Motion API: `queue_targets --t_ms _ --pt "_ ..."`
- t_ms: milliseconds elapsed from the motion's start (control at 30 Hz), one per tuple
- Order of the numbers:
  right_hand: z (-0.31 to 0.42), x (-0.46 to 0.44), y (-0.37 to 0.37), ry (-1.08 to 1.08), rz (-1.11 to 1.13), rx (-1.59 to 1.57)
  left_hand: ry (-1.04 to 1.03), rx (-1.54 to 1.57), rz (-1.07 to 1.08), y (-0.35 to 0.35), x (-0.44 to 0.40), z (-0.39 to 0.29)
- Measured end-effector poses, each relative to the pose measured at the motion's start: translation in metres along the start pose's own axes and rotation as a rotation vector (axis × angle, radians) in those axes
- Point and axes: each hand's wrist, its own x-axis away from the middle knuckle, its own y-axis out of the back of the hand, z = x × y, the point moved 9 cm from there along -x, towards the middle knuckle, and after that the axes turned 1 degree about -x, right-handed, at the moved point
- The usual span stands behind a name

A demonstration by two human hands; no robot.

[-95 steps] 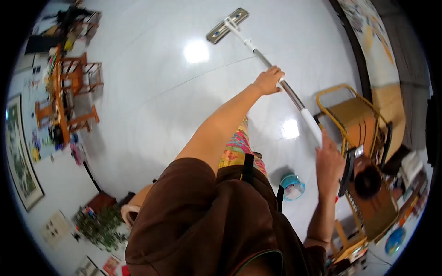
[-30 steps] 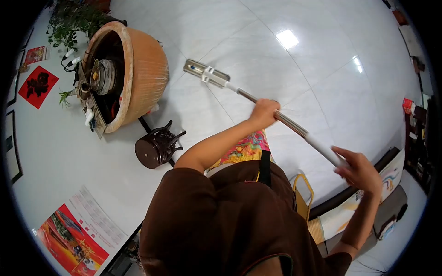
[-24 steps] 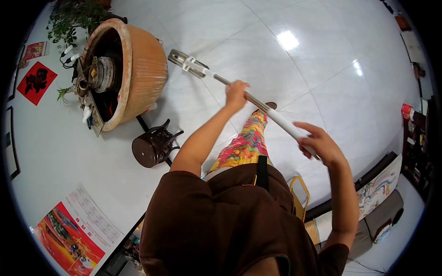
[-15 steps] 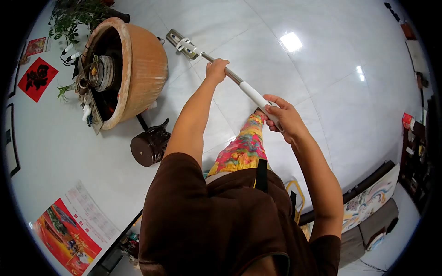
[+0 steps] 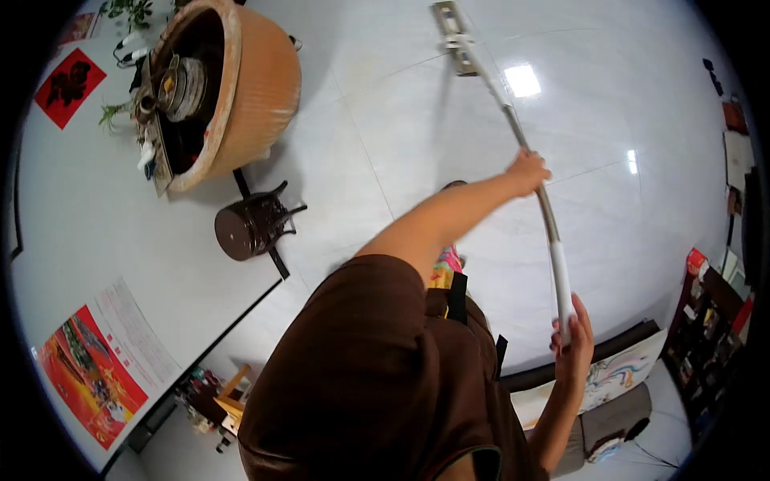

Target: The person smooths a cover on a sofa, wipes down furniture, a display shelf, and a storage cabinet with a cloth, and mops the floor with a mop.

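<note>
A flat mop (image 5: 555, 256) slants across the view, its long pole part metal and part white. My left hand (image 5: 528, 172) is wrapped round the metal part of the pole. Lower down, my right hand (image 5: 573, 333) grips the white end of the handle, fingers closed round it. The rectangular mop head (image 5: 455, 38) lies at the far end, near the top of the view, on the pale tiled floor (image 5: 385, 120). A white joint links head and pole. My left arm crosses in front of my body and hides part of my legs.
A large clay pot (image 5: 261, 88) with a fountain fitting stands at the left. Below it is a dark wooden stool (image 5: 250, 224). A sofa (image 5: 613, 417) lies at lower right, and a dark shelf (image 5: 706, 329) with many items lines the right side.
The mop head has swung right, away from beside the clay pot. Both hands have moved right with the pole, still holding it, and the right hand is lower in view.
</note>
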Motion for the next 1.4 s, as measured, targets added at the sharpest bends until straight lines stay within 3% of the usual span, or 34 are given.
queue_targets --t_ms 67,133,200,300,333,400,433,533,700,767,800,867,967,1200,1333,1400 --pt "-0.002 0.03 0.028 -0.022 -0.1 0.002 -0.003 0.043 0.025 -0.032 -0.012 -0.047" --pt "-0.002 0.044 0.057 0.061 -0.063 0.242 -0.054 0.094 -0.074 -0.026 -0.01 -0.094" --pt "-0.005 0.048 0.097 0.125 -0.072 0.449 -0.052 0.104 -0.027 -0.024 -0.009 -0.121" --pt "0.035 0.086 0.097 0.08 -0.077 0.754 -0.044 0.153 -0.024 -0.003 0.003 -0.158" --pt "0.044 0.09 0.109 0.229 -0.052 0.789 -0.043 0.168 -0.031 0.004 0.01 -0.167" --pt "0.059 0.114 0.138 0.042 -0.034 0.9 -0.044 0.184 -0.097 0.012 0.029 -0.187" --pt "0.069 0.117 0.136 0.176 0.035 1.024 -0.035 0.205 -0.118 0.016 0.044 -0.195" --pt "0.094 0.137 0.126 0.019 0.008 1.331 -0.011 0.246 -0.139 0.028 0.092 -0.201" --pt "0.087 0.103 0.069 0.336 0.337 1.569 0.158 0.26 -0.273 0.025 0.191 -0.143" --pt "0.071 0.077 0.034 0.197 0.346 1.587 0.241 0.214 -0.347 0.023 0.232 -0.099" --pt "0.066 0.07 0.004 0.455 0.492 1.517 0.295 0.173 -0.351 0.025 0.249 -0.075" --pt "0.051 0.068 -0.053 0.547 0.52 1.567 0.369 0.182 -0.426 0.038 0.283 -0.03" --pt "0.037 0.063 -0.114 0.824 0.53 1.578 0.496 0.082 -0.348 0.065 0.314 0.027" --pt "0.027 0.046 -0.168 0.877 0.457 1.538 0.65 -0.053 -0.22 0.086 0.327 0.098" --pt "0.029 0.053 -0.153 0.82 0.433 1.464 0.57 -0.079 -0.175 0.083 0.302 0.095" --pt "0.033 0.056 -0.136 0.781 0.403 1.449 0.494 -0.06 -0.298 0.087 0.283 0.078"
